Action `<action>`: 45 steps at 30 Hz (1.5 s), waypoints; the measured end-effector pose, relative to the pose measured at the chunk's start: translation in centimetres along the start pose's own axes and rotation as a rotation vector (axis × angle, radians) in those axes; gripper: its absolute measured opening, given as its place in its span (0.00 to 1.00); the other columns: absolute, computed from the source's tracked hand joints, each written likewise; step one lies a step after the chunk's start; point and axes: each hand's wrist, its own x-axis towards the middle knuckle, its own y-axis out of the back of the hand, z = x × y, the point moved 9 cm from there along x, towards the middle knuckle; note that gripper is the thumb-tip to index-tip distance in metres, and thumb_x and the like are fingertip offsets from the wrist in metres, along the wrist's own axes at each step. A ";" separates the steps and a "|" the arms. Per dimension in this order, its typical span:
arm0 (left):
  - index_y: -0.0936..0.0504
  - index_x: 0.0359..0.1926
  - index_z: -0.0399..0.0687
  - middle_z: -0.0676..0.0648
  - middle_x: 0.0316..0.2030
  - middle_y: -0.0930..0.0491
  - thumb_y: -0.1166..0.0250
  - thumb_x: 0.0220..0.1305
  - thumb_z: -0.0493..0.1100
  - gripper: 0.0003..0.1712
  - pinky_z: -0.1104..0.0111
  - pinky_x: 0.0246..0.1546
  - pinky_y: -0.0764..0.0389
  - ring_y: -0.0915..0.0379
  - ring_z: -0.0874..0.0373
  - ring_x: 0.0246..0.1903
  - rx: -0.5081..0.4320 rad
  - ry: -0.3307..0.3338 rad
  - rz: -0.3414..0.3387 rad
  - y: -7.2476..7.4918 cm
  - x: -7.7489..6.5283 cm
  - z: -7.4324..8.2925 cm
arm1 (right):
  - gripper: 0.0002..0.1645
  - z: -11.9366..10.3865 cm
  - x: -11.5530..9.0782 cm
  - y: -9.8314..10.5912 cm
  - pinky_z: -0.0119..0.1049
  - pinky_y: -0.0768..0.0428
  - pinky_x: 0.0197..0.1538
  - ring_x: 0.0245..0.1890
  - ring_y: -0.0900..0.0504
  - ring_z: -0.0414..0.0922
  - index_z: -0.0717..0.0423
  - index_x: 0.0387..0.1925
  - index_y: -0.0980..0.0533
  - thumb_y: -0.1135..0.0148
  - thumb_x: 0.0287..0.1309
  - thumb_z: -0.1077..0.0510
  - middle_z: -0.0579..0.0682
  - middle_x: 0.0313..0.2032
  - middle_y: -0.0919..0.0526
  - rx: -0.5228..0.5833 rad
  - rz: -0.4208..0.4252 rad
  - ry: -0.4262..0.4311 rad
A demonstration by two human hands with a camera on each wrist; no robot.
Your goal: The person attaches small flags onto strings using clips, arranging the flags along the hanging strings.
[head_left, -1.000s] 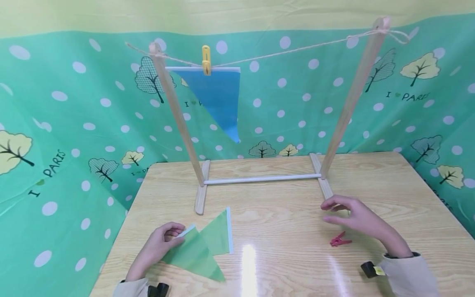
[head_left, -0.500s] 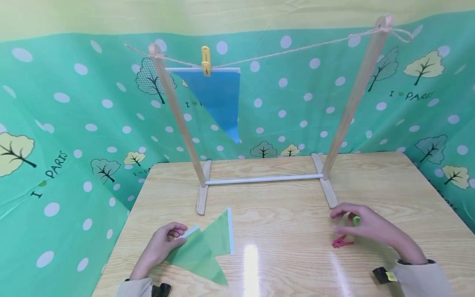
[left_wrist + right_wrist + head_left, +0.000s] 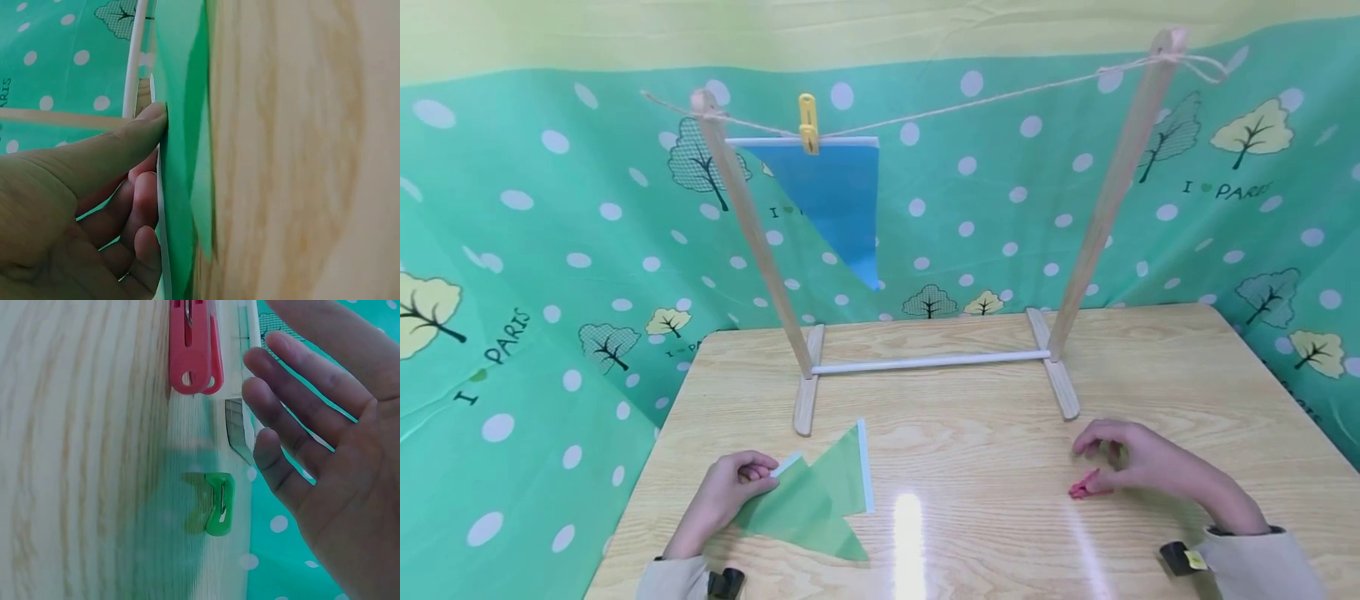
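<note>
My left hand (image 3: 718, 502) pinches the white-edged top of a green triangular pennant (image 3: 793, 515) between thumb and fingers. A second green pennant (image 3: 844, 473) lies partly under it on the table. On the right, my right hand (image 3: 1150, 463) hovers low with relaxed, spread fingers, its thumb side by a red clothespin (image 3: 1081, 487). In the right wrist view, a small green clip (image 3: 222, 505) lies on the wood beside the fingers, apart from them; my palm mostly hides it from the head camera.
Behind stands a wooden frame (image 3: 1099, 217) with a sagging string (image 3: 955, 112) between its posts. A yellow clothespin (image 3: 808, 125) holds a blue pennant (image 3: 842, 196) on the string near the left post. A white rod (image 3: 928, 362) joins the frame's feet on the table (image 3: 970, 433).
My right hand has come down and nearer, from above the red clothespin to beside it. My left hand keeps its pinch; the held pennant's tip has shifted slightly right.
</note>
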 end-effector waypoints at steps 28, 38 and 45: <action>0.13 0.31 0.45 0.53 0.27 0.21 0.26 0.55 0.34 0.04 0.74 0.30 0.24 0.27 0.62 0.28 0.074 -0.012 0.002 -0.3 -0.1 0.8 | 0.08 0.5 -0.1 -1.3 0.30 0.25 0.36 0.35 0.25 0.36 0.42 0.35 0.16 0.26 0.53 0.48 0.36 0.35 0.19 -0.012 -0.122 0.033; 0.12 0.31 0.48 0.53 0.29 0.17 0.26 0.55 0.38 0.02 0.74 0.30 0.24 0.25 0.63 0.28 0.067 -0.010 0.030 0.1 -0.5 0.8 | 0.06 0.5 0.0 -1.3 0.30 0.27 0.34 0.34 0.26 0.37 0.41 0.34 0.16 0.26 0.54 0.49 0.36 0.34 0.19 -0.015 -0.112 0.045; 0.12 0.30 0.51 0.54 0.30 0.16 0.26 0.55 0.38 0.03 0.73 0.31 0.24 0.23 0.63 0.29 0.077 -0.005 0.043 0.3 -0.5 0.9 | 0.05 0.4 0.0 -1.0 0.31 0.26 0.34 0.33 0.25 0.37 0.41 0.34 0.17 0.27 0.56 0.50 0.36 0.33 0.19 -0.019 -0.089 0.031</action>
